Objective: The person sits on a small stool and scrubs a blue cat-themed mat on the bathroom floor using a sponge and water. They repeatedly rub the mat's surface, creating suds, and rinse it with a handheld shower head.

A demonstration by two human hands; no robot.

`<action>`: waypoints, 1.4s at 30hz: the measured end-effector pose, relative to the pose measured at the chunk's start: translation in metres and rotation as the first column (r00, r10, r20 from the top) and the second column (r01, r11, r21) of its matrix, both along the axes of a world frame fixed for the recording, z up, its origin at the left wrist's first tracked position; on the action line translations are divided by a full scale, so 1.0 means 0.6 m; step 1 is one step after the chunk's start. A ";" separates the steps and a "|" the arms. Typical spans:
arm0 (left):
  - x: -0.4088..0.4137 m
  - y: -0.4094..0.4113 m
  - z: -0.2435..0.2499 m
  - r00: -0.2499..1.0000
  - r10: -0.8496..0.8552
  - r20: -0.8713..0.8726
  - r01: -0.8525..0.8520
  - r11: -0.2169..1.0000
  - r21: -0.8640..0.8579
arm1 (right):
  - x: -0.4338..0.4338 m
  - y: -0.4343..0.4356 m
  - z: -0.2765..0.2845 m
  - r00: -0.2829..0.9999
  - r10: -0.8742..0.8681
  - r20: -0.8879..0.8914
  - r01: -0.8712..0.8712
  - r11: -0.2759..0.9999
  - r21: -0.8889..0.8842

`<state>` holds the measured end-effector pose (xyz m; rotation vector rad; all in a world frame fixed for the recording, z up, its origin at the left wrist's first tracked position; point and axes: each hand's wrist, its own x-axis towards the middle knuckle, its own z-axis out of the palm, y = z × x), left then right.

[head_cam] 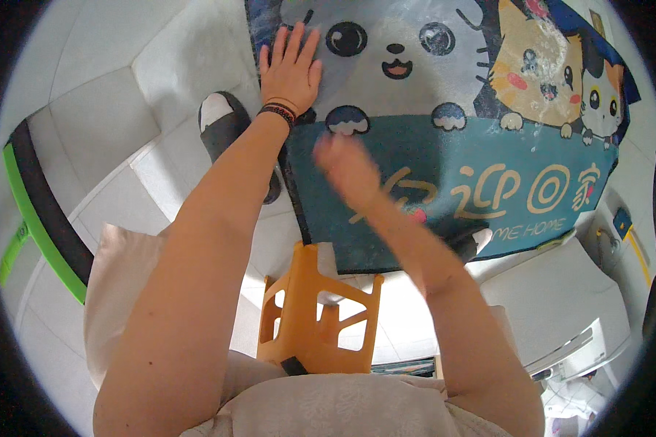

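Note:
A floor mat (399,147) printed with cartoon animals and writing lies on the tiles before me, its surface streaked with whitish, wet-looking patches on the right side. Near its upper left edge, my left hand (291,71) rests flat with fingers spread, a dark beaded bracelet on the wrist. My right hand (347,166) is over the teal lower part of the mat, below the grey animal's paw. It is motion-blurred and its fingers look curled. Whether it holds something or touches the mat cannot be made out.
Beneath me stands an orange plastic stool (317,322). One dark slipper (224,123) is left of the mat; another shoe (473,240) overlaps its lower edge. A green-and-black curved frame (49,218) is at left. A white plastic-looking object (568,300) and yellow cord (639,257) are at right.

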<state>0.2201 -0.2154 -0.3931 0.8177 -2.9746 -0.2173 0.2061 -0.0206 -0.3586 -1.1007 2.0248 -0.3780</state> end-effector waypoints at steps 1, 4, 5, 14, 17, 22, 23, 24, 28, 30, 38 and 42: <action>-0.004 0.001 0.000 1.000 -0.014 -0.007 0.014 1.000 0.009 | 0.074 0.054 0.002 0.979 0.192 0.070 -0.188 0.980 -0.059; -0.001 0.001 -0.006 0.999 0.001 -0.034 0.000 1.000 0.013 | 0.158 0.214 -0.019 0.902 0.365 -0.229 -0.430 0.801 -0.417; -0.002 0.000 -0.007 0.999 -0.002 -0.032 0.002 1.000 -0.007 | 0.150 0.234 -0.024 0.872 0.394 -0.290 -0.485 0.773 -0.409; -0.014 -0.006 -0.016 0.999 -0.042 -0.019 0.041 0.998 -0.053 | -0.399 0.085 -0.070 0.601 -0.400 -0.692 -0.043 0.849 -0.527; -0.012 -0.003 -0.004 1.000 -0.011 0.027 0.012 0.999 -0.044 | -0.320 0.092 -0.081 0.670 -0.200 -0.715 0.107 0.979 -0.173; -0.003 0.002 0.003 1.000 -0.009 0.028 0.009 1.000 -0.002 | 0.044 0.195 -0.003 0.915 0.288 -0.281 -0.211 0.938 0.275; 0.002 0.002 0.004 0.999 -0.006 0.038 0.006 1.000 -0.005 | 0.033 0.210 -0.003 0.915 0.268 -0.301 -0.256 0.963 0.079; 0.003 -0.001 0.002 0.999 -0.001 0.050 0.002 1.000 -0.007 | 0.022 0.224 -0.004 0.909 0.260 -0.325 -0.311 0.943 -0.115; 0.003 0.000 -0.001 0.998 0.000 0.059 0.002 0.999 -0.033 | -0.169 0.180 -0.025 0.979 0.073 -0.189 -0.069 0.997 0.028; 0.010 0.007 0.004 0.997 0.008 0.073 -0.006 1.000 -0.031 | -0.336 0.186 -0.067 0.730 -0.171 -0.662 -0.017 0.963 -0.267; -0.011 0.002 0.008 0.997 0.000 0.082 0.002 1.000 -0.016 | -0.416 0.032 -0.120 0.476 -0.692 -0.544 0.243 0.697 -0.674; -0.006 0.001 0.010 0.988 -0.002 0.155 0.005 1.000 -0.018 | -0.315 -0.028 -0.055 0.762 -0.342 -0.549 0.006 0.852 -0.523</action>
